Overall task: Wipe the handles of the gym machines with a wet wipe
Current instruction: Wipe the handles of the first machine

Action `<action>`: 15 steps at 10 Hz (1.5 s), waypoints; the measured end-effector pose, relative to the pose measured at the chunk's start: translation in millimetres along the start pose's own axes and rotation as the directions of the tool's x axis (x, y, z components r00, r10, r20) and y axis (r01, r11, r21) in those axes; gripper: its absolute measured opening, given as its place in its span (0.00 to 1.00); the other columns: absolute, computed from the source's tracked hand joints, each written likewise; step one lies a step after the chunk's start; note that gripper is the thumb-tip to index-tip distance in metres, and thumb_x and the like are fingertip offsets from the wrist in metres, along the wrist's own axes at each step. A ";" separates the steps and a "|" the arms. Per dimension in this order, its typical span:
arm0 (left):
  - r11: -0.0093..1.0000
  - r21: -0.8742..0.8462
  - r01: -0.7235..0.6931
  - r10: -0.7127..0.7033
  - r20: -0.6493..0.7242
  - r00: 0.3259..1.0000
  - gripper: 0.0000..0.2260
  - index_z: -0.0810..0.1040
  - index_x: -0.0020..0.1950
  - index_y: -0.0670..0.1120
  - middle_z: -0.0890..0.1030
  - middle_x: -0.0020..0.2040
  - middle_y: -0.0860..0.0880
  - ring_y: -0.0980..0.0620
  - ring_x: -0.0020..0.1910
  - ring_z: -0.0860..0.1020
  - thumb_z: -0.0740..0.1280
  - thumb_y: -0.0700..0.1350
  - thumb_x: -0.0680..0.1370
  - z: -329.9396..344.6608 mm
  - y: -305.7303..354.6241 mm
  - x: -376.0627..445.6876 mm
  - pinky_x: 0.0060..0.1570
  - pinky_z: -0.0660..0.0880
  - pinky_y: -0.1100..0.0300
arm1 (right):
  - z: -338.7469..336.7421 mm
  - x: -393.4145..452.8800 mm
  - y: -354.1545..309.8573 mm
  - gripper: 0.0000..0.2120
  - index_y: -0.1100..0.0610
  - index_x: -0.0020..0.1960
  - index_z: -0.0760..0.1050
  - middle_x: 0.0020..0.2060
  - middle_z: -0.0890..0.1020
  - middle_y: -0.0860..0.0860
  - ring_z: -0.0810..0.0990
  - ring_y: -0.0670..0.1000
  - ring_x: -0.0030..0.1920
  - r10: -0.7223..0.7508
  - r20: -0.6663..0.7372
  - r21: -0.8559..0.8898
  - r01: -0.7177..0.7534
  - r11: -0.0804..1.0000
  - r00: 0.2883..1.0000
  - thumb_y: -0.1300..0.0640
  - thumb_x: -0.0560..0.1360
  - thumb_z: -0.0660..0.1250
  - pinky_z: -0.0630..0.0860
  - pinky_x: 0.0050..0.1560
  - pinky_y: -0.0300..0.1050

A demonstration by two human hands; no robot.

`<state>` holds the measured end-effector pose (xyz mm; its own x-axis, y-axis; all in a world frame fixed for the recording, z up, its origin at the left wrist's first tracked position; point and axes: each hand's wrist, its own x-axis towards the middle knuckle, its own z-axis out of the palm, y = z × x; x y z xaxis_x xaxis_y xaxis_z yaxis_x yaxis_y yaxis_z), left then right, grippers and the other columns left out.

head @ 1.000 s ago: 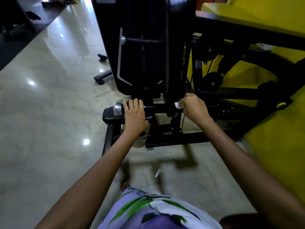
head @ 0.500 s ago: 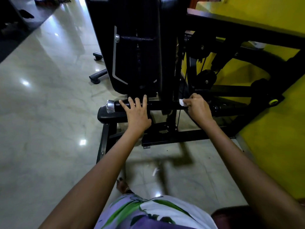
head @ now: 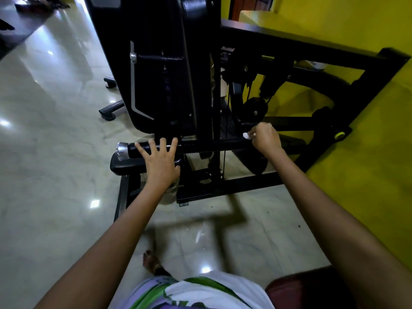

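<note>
White wet wipe (head: 246, 135) was bunched small in my right hand (head: 265, 139), fingers curled and pinching it against the black horizontal handle bar (head: 207, 145) of the gym machine (head: 160, 70). My left hand (head: 160, 161) lay flat on the bar's left grip, fingers straight and spread, just beside the chrome end cap (head: 122, 150). Marble floor (head: 49, 152) lay below; yellow wall (head: 367, 152) at right.

two hands: the left hand (head: 159, 162) at about 9 o'clock of the right hand (head: 265, 139). one wet wipe (head: 246, 135). one black handle bar (head: 200, 145) with one chrome end cap (head: 121, 150). one gym machine (head: 169, 70). one bare foot (head: 151, 260) at 6 o'clock. one yellow knob (head: 339, 135) at 3 o'clock.
</note>
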<state>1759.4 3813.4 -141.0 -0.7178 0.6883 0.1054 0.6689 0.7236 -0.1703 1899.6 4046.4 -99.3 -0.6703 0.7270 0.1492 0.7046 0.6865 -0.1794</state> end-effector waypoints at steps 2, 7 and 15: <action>0.999 -0.033 0.000 -0.001 -0.022 1.000 0.36 0.51 0.76 0.50 0.59 0.72 0.42 0.36 0.72 0.55 0.64 0.58 0.74 2.1 0.9 -0.5 0.66 0.45 0.29 | 13.7 -19.6 -35.9 0.05 0.65 0.48 0.79 0.47 0.78 0.59 0.78 0.59 0.49 -0.040 -0.002 0.099 0.040 0.994 0.999 0.65 0.73 0.66 0.74 0.45 0.49; 1.000 -0.030 -0.006 0.004 -0.054 0.999 0.36 0.54 0.76 0.50 0.61 0.71 0.42 0.36 0.71 0.56 0.65 0.58 0.73 8.1 -0.3 0.8 0.66 0.45 0.28 | -7.3 -30.0 9.9 0.09 0.64 0.46 0.80 0.43 0.82 0.59 0.81 0.59 0.43 0.085 0.173 0.145 -0.110 0.983 0.981 0.57 0.73 0.70 0.79 0.44 0.49; 0.999 -0.042 -0.020 0.017 -0.065 0.998 0.36 0.56 0.75 0.48 0.63 0.70 0.41 0.35 0.70 0.57 0.67 0.57 0.72 8.3 0.1 0.4 0.65 0.45 0.29 | 41.5 -35.6 -85.0 0.10 0.66 0.53 0.78 0.50 0.78 0.61 0.76 0.59 0.53 0.178 -0.241 0.399 -0.070 0.914 0.954 0.70 0.74 0.61 0.72 0.46 0.43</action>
<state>1757.6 3813.3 -149.0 -0.6919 0.7026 0.1664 0.6906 0.7112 -0.1314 1854.0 3961.5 -129.7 -0.4574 0.8196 0.3450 0.5980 0.5706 -0.5628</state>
